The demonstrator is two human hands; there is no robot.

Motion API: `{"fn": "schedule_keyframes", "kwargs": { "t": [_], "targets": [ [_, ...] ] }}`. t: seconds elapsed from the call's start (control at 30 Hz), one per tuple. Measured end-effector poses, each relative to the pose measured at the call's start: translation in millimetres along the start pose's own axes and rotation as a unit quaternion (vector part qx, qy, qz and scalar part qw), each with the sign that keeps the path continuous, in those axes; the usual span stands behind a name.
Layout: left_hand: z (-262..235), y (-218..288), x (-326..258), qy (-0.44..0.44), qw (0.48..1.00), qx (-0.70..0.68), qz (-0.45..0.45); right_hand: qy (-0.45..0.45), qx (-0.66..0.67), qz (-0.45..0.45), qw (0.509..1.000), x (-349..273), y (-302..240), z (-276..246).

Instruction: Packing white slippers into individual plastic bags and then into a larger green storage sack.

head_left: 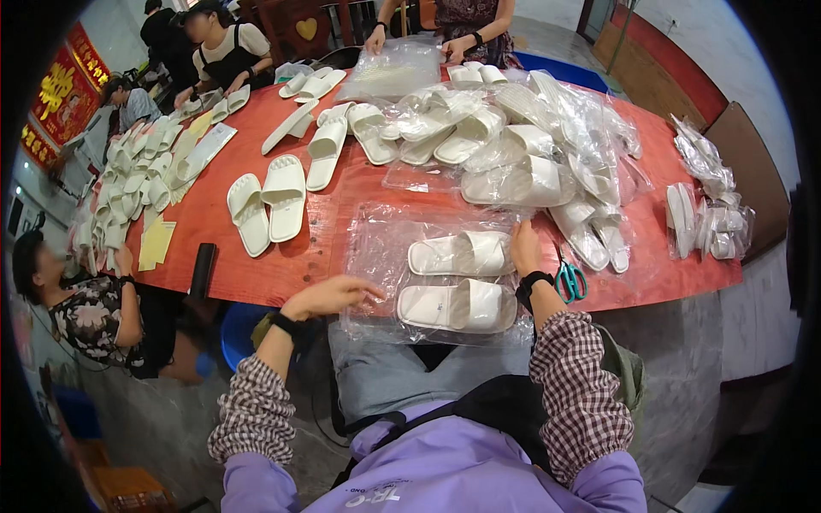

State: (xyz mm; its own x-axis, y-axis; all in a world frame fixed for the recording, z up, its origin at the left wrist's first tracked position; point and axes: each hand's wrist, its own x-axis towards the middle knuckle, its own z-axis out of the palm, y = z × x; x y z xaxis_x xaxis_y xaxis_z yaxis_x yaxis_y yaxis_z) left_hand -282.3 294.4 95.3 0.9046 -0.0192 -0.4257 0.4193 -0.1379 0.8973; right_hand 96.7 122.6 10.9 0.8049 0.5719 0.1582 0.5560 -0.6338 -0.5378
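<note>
A pair of white open-toed slippers point(462, 305) lies sideways at the table's near edge, toes to the right. A clear plastic bag point(372, 248) spreads around them, and they appear to be inside it. My left hand point(329, 297) hovers by the bag's left side, fingers stretched out, holding nothing. At the toe of the farther slipper point(466, 254), my right hand point(524, 248) is closed on its end through the plastic; the fingertips are partly hidden. Teal-handled scissors point(570, 280) lie just right of my right wrist.
Bagged slippers point(522, 175) pile up beyond the pair, with more bagged ones point(718, 222) at the right. Loose slippers point(285, 197) stand left of centre. A black oblong object point(202, 270) sits at the left edge. Across the red table point(325, 248), a person handles flat plastic bags point(393, 68); others work at the left.
</note>
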Motion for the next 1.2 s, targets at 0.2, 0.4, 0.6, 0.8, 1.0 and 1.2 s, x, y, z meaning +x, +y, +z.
{"fn": "schedule_keyframes", "kwargs": {
  "t": [0.2,0.4,0.6,0.8,1.0,1.2],
  "targets": [
    [20,3,69,0.079,0.992,0.005,-0.097,0.006,-0.017,-0.010,1.000,0,4,9],
    [39,-6,87,0.193,0.977,0.024,-0.090,0.028,-0.046,-0.038,0.998,-5,-2,12],
    [35,16,93,0.249,0.944,-0.215,0.003,0.042,-0.062,-0.070,0.995,-1,3,18],
    [45,-18,129,0.350,0.923,-0.151,0.053,0.050,-0.051,-0.087,0.994,1,16,19],
    [45,-15,127,0.283,0.920,-0.254,0.090,0.033,-0.036,-0.103,0.994,6,22,32],
    [53,1,116,0.263,0.893,-0.342,0.128,0.020,-0.055,-0.111,0.992,-1,15,31]
  ]
}}
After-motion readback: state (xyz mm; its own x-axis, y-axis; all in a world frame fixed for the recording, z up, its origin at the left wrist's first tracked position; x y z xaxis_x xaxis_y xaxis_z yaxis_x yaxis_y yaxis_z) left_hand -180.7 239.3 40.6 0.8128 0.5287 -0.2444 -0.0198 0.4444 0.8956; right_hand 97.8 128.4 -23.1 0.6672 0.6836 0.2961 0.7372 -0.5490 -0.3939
